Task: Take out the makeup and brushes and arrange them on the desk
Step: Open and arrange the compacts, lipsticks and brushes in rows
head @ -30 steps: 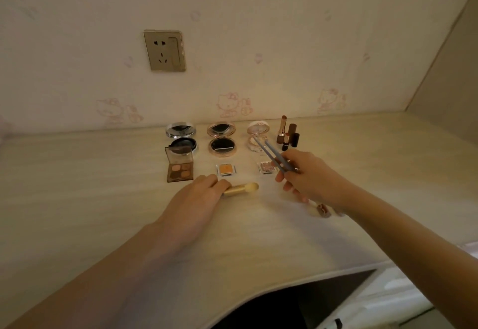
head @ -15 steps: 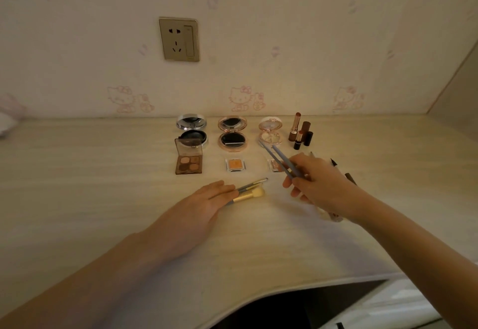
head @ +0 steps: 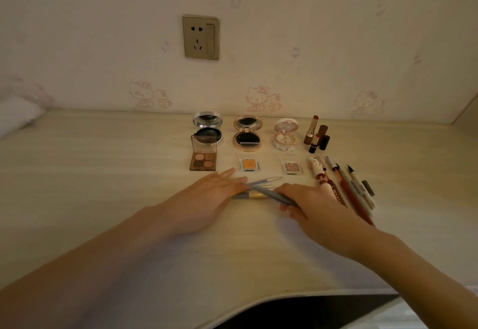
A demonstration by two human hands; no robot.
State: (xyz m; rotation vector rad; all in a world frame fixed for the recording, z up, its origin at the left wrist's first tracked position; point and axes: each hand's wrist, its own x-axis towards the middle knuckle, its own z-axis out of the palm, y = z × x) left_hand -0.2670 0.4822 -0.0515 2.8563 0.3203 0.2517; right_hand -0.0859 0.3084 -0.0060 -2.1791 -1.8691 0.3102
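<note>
In the head view, the desk (head: 103,186) was seen with most of the makeup laid out in rows near the wall. Three open compacts (head: 247,133) were set at the back. An eyeshadow palette (head: 203,160) and two small single pans (head: 249,164) were placed in front of them. A cluster of upright lipsticks (head: 316,134) was stood to the right, with a fan of pencils (head: 346,189) below it.

The brushes were found nearest the person, just in front of the pans. The left hand (head: 204,204) was laid flat with its fingers straight, and the fingertips were rested on the handle ends of a gold-ferruled brush (head: 254,195) and a thin brush (head: 267,180). The right hand (head: 313,207) was curled round a grey-handled brush (head: 271,194), which was held slantwise across the gold-ferruled one.

Several risks could be judged from this. If the grey-handled brush were released where it was crossed, it would probably be left lying askew, or the round handle beneath it could be set rolling out of line. Were the flat fingers lifted too soon, the two pinned brushes might be nudged apart. The pencils lay just beside the right hand, so the fan could be scattered by a careless sideways withdrawal of that wrist.
</note>
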